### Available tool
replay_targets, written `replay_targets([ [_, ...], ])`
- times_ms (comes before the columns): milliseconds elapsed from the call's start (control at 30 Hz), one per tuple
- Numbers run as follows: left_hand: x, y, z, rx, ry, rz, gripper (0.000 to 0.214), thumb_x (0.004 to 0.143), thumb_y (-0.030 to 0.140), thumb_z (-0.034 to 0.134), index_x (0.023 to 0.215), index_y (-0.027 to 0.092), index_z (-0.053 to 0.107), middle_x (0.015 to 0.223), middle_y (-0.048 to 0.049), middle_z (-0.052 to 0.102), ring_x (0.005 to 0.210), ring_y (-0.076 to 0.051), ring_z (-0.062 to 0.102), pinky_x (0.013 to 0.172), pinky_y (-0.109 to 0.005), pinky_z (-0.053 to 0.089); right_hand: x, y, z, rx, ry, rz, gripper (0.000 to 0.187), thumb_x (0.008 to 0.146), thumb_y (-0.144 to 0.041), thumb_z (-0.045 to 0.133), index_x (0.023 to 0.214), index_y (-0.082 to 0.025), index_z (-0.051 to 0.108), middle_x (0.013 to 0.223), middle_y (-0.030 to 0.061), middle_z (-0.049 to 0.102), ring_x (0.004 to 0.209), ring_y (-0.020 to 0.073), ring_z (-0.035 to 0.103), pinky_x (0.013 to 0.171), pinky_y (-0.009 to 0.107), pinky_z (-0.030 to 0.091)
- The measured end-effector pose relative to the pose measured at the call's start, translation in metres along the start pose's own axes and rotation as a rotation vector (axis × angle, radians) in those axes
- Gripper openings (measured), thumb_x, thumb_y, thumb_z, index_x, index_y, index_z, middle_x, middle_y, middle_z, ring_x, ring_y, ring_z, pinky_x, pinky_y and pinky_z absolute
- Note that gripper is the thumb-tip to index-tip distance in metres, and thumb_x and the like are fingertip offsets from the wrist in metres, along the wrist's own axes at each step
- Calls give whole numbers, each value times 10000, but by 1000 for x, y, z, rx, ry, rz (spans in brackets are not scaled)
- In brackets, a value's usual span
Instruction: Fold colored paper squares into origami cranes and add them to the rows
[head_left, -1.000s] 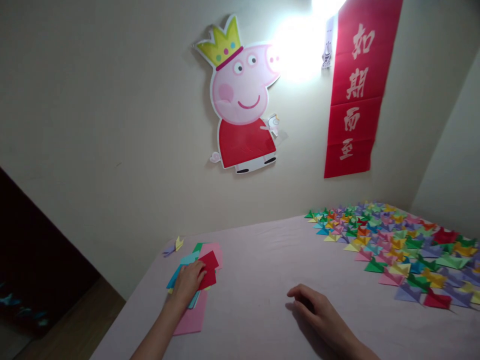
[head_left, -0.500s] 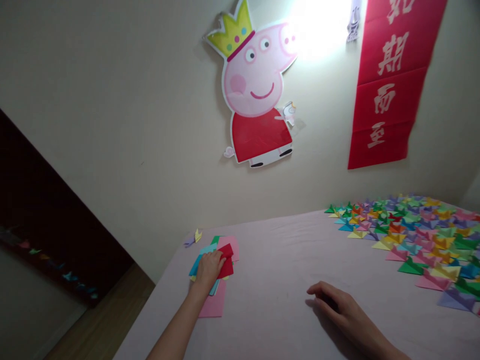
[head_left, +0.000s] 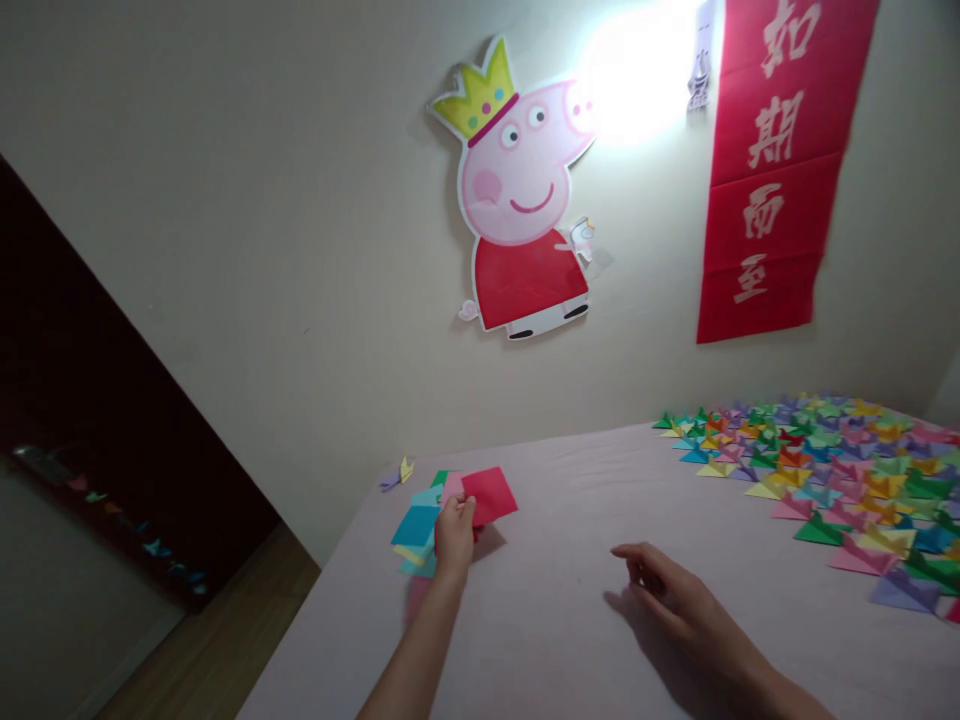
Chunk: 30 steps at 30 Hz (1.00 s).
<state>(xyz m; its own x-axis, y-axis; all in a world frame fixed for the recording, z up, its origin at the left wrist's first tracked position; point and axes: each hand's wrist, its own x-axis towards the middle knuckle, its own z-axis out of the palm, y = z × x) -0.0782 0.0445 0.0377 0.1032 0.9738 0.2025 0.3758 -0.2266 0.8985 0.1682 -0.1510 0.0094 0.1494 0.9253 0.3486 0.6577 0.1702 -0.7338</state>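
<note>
My left hand (head_left: 454,534) pinches a red square sheet of paper (head_left: 491,494) and holds it lifted just above a loose stack of coloured paper sheets (head_left: 415,527) at the left end of the pink table (head_left: 555,620). My right hand (head_left: 664,592) hovers low over the table's middle, palm down, fingers loosely curled and apart, with nothing in it. A large spread of folded coloured paper pieces (head_left: 817,470) covers the table's far right side.
Two small folded pieces, one purple and one yellow (head_left: 399,473), lie at the table's back left corner. The wall behind carries a cartoon pig cut-out (head_left: 521,200) and a red banner (head_left: 780,170). A dark opening and wood floor (head_left: 210,640) lie left of the table's edge.
My left hand was pressing flat on the paper stack; it has now lifted the red sheet off it. My right hand rose slightly. The view shifted left.
</note>
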Motion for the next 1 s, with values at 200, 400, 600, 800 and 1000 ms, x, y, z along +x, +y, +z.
replay_targets([
  [200, -100, 22, 67, -392, -236, -151, 462, 864, 610, 453, 1021, 186, 547, 917, -109, 722, 781, -234, 711, 668, -323, 539, -5, -24, 11, -346, 210, -417, 359, 905, -121, 465, 1210, -263, 590, 1167, 100, 644, 1029, 230, 643, 855, 379, 552],
  [400, -148, 20, 77, -562, -410, -233, 421, 829, 480, 556, 1109, 168, 521, 1003, -143, 715, 894, -256, 685, 774, -349, 525, -15, -25, 9, -466, 103, -488, 201, 949, -165, 484, 856, -230, 650, 936, 60, 679, 797, 186, 599, 717, 303, 470],
  [600, -157, 9, 45, -28, -343, 57, 718, 763, 95, 512, 1449, 215, 337, 1496, -146, 417, 1340, -271, 429, 1041, -411, 406, -21, -10, 3, -400, -47, -411, 249, 978, -208, 471, 792, -236, 635, 863, 32, 700, 782, 186, 586, 720, 301, 434],
  [800, -152, 2, 34, 368, -615, 581, 579, 860, 175, 585, 1422, 262, 477, 1473, -73, 481, 1323, -307, 445, 1089, -467, 326, -25, 3, 6, -389, -111, -350, 209, 938, -187, 510, 990, -272, 694, 1054, 35, 748, 898, 186, 669, 787, 305, 485],
  [1000, -153, 0, 39, 613, -571, 732, 509, 958, 420, 545, 1406, 188, 476, 1458, -79, 502, 1251, -274, 496, 1026, -442, 375, -35, 3, 4, -559, -59, -531, 325, 966, -134, 421, 1136, -250, 673, 1179, 19, 739, 999, 189, 653, 864, 322, 457],
])
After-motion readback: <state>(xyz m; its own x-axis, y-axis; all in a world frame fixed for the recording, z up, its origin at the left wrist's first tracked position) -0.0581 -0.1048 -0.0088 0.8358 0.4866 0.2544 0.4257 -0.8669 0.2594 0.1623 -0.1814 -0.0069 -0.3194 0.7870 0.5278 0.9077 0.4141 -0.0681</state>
